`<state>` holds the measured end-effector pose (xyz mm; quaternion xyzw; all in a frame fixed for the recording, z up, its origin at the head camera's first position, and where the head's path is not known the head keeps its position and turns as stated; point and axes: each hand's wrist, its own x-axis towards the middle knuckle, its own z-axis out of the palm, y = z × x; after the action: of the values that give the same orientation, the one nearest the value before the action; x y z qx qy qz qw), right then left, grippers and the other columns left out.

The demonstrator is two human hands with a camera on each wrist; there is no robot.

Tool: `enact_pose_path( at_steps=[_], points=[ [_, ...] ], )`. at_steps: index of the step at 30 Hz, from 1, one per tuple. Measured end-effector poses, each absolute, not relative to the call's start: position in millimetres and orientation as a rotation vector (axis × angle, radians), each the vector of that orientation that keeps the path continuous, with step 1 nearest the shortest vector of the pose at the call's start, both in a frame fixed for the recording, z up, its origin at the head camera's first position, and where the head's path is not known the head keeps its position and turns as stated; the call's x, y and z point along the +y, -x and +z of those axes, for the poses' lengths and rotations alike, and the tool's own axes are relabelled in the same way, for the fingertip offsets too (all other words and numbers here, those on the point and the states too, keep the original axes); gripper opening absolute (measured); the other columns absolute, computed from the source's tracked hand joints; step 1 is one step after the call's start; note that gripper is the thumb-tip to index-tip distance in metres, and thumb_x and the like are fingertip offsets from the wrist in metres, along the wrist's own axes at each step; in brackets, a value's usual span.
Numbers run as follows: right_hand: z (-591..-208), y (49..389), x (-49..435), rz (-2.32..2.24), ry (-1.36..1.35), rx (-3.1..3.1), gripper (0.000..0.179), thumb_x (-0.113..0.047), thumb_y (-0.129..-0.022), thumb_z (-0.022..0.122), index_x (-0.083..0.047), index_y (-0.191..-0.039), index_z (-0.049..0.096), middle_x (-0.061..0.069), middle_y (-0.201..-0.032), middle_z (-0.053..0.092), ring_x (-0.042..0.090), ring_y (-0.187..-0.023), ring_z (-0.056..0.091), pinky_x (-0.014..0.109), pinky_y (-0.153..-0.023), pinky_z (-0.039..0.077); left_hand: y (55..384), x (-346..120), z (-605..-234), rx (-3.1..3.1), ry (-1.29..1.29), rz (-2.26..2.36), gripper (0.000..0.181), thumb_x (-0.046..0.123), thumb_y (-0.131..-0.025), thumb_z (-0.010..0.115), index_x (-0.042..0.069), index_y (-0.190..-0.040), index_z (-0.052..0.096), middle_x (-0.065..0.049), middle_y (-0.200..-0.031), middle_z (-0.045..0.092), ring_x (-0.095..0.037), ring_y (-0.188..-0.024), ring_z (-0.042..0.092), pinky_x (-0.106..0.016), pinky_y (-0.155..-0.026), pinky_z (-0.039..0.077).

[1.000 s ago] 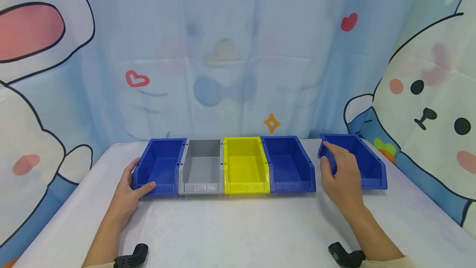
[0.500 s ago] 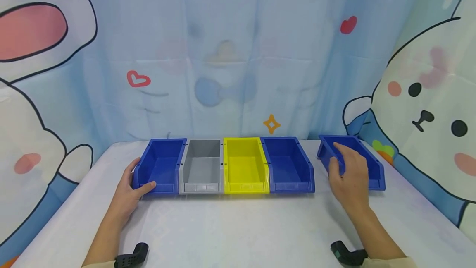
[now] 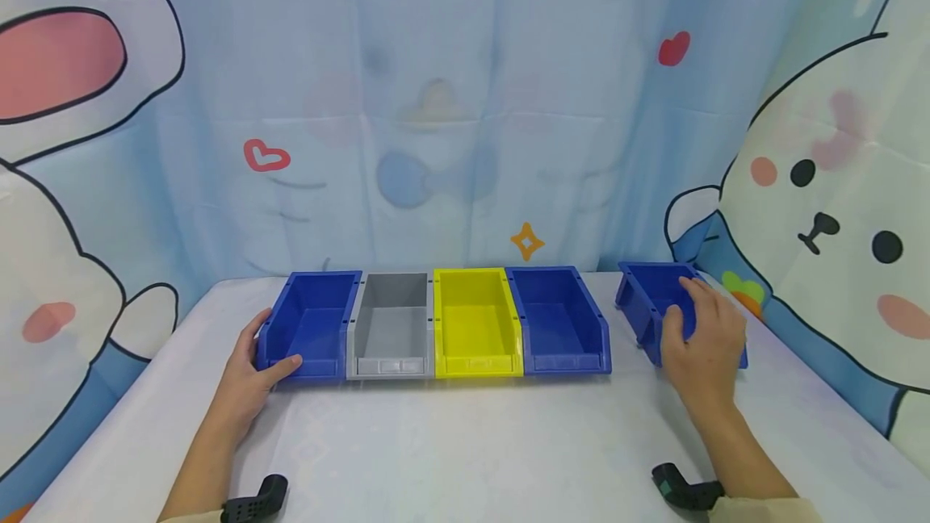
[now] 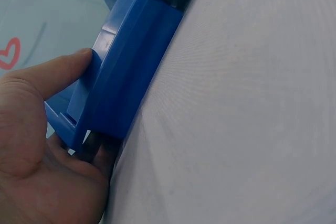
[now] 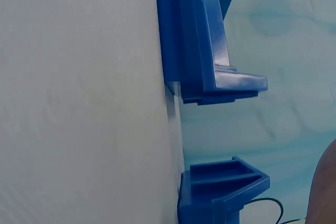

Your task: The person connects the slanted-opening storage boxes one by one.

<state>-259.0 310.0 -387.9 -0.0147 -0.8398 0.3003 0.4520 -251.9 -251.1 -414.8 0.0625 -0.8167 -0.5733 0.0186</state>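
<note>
Four plastic storage bins stand side by side: a left blue bin [image 3: 314, 329], a grey bin [image 3: 395, 321], a yellow bin [image 3: 478, 321] and another blue bin [image 3: 559, 321]. My left hand [image 3: 249, 370] holds the left blue bin by its near corner, thumb on the front lip and fingers along the outer side. The left wrist view shows the thumb [image 4: 65, 72] against the bin's front. Apart from the row, a separate blue bin [image 3: 643, 313] stands at the right. Over its front part hovers my right hand [image 3: 705, 345], fingers loosely bent and hiding much of its interior.
A white cloth-covered table [image 3: 465, 442] extends in front of the bins. A narrow gap parts the row from the separate blue bin [image 5: 223, 195]. Behind hangs a light blue printed curtain [image 3: 465, 103]. Black wrist devices [image 3: 686, 491] sit on both wrists.
My right hand has moved to the right, from the separate blue bin's left wall across its front. The left hand keeps its place on the left blue bin.
</note>
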Motion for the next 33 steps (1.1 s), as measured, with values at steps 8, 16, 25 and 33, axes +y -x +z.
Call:
enact_pose_path(
  at_steps=[8, 16, 25, 33],
  points=[
    [-392, 261, 331, 0.763, 0.261, -2.095, 0.051, -0.017, -0.101, 0.048, -0.001, -0.15, 0.05, 0.024, -0.159, 0.041, 0.046, -0.148, 0.03, 0.071, -0.118, 0.021, 252, -251, -415, -2.545, -0.194, -1.769, 0.102, 0.02, -0.098, 0.071, 0.03, -0.168, -0.003, -0.017, -0.175, -0.006, -0.044, -0.16, -0.001, -0.066, -0.126, 0.014],
    [-399, 264, 354, 0.836, 0.504, -2.241, 0.065, -0.023, -0.103, 0.043, -0.005, -0.162, 0.027, 0.023, -0.171, 0.013, 0.046, -0.156, 0.011, 0.071, -0.123, 0.014, 251, -250, -414, -2.53, -0.194, -1.773, 0.102, 0.019, -0.098, 0.071, 0.03, -0.168, -0.003, -0.017, -0.175, -0.004, -0.043, -0.161, -0.001, -0.064, -0.128, 0.012],
    [-405, 267, 378, 1.062, 0.564, -2.393, 0.07, -0.028, -0.107, 0.034, -0.004, -0.166, 0.007, 0.029, -0.17, 0.009, 0.054, -0.156, 0.011, 0.07, -0.125, 0.014, 251, -249, -414, -2.534, -0.202, -1.767, 0.102, 0.019, -0.098, 0.071, 0.03, -0.168, -0.002, -0.017, -0.175, -0.003, -0.043, -0.161, 0.0, -0.064, -0.128, 0.011],
    [-406, 269, 385, 1.152, 0.691, -2.398, 0.063, -0.032, -0.109, 0.028, -0.003, -0.164, 0.02, 0.03, -0.166, 0.026, 0.052, -0.152, 0.025, 0.068, -0.123, 0.023, 252, -250, -416, -2.54, -0.209, -1.754, 0.102, 0.021, -0.098, 0.072, 0.03, -0.168, -0.002, -0.016, -0.175, -0.004, -0.043, -0.161, -0.001, -0.065, -0.127, 0.012]
  ],
)
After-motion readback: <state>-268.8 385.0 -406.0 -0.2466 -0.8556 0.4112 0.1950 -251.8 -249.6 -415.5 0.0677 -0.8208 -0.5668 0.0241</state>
